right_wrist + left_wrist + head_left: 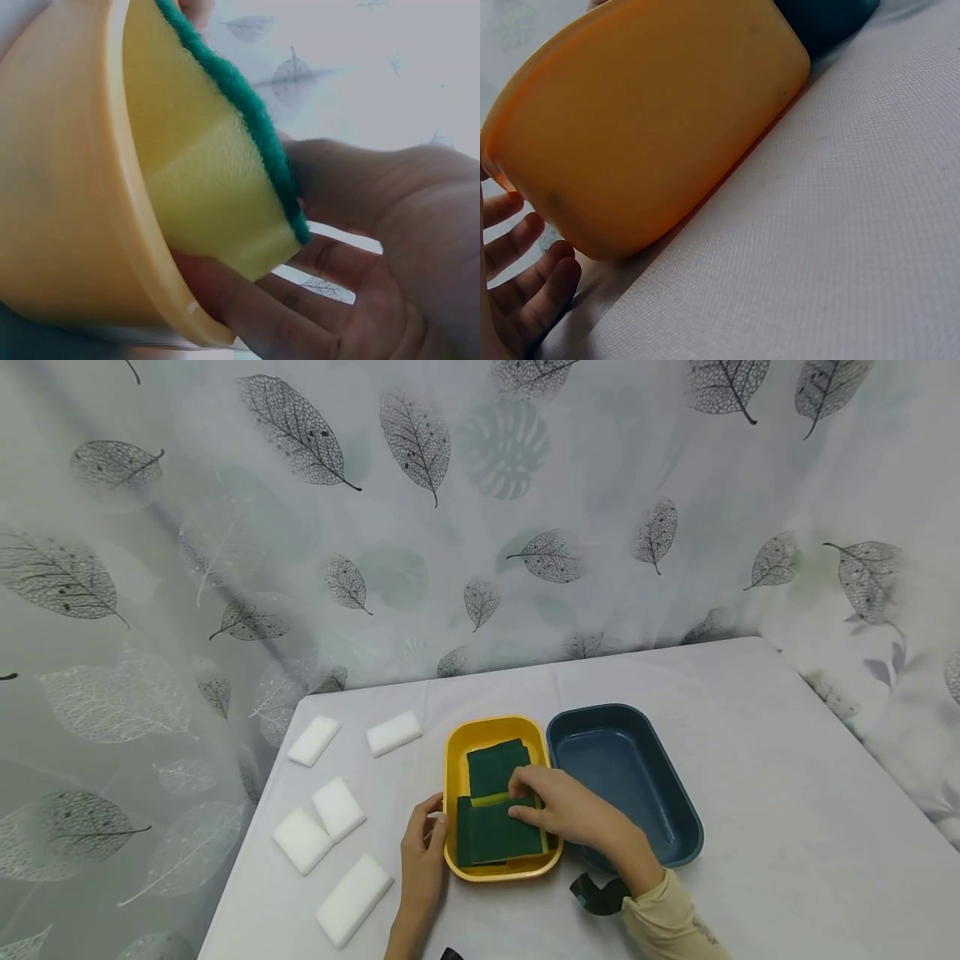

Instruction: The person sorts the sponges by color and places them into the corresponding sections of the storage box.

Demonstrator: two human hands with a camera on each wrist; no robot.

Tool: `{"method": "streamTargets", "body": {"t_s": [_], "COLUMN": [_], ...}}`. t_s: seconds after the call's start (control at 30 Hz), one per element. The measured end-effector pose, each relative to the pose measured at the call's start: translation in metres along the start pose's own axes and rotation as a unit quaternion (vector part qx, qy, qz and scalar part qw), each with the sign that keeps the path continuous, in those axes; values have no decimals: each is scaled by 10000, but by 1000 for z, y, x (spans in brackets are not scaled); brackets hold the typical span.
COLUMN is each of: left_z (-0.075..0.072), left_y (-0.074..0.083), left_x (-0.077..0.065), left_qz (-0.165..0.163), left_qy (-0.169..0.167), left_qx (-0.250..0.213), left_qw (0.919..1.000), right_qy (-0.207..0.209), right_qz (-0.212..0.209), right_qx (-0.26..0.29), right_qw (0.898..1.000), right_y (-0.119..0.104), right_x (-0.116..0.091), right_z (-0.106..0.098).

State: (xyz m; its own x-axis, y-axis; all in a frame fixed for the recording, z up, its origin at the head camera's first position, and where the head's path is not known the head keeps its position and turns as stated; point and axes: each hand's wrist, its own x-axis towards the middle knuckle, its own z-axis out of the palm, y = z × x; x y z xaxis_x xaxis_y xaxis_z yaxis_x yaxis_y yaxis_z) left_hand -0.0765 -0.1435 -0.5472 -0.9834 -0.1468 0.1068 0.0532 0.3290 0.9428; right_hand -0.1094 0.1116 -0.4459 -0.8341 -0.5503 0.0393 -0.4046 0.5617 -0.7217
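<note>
Inside the yellow tray (502,877) lie several sponges with green scouring faces and yellow foam. My right hand (573,810) pinches one near sponge (217,187) at its right edge, thumb on the green face and fingers against the foam. This sponge sits slightly tilted in the right wrist view. Farther back in the tray is another green-faced sponge (491,767). My left hand (422,860) rests at the tray's left side, fingers loosely bent, with some fingertips touching near the rim. In the left wrist view, the tray's outer wall (645,127) fills much of the picture.
A dark blue tray (678,777) stands right beside the yellow one. Several white sponge blocks (354,900) lie spread over the left of the white-covered table (787,827). Behind hangs a leaf-patterned curtain (465,543).
</note>
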Motion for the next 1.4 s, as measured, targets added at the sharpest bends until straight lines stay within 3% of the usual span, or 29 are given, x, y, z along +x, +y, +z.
{"method": "streamTargets", "body": {"t_s": [0.23,0.7,0.97,1.27,1.4], "left_z": [1,-1,-2,-9,-17], "left_y": [3,1,6,21,30], "left_x": [0,-3,-1,-1,-2], "left_qz": [-72,-163,-190,-43,131], "left_qy": [-3,39,2,-90,-315], "left_qx": [0,60,121,845,1601], "left_qw": [10000,9998,9997,9964,9865], "right_qy": [69,206,578,1073,1455], "right_qz": [206,495,532,608,590], "right_qx": [-548,-939,-1507,-1164,-769], "right_qw": [9983,9941,9855,9855,9846], "right_y": [-9,-19,-26,-17,-5], "right_x": [0,-2,-5,-11,-17], "right_z": [4,15,15,12,6]}}
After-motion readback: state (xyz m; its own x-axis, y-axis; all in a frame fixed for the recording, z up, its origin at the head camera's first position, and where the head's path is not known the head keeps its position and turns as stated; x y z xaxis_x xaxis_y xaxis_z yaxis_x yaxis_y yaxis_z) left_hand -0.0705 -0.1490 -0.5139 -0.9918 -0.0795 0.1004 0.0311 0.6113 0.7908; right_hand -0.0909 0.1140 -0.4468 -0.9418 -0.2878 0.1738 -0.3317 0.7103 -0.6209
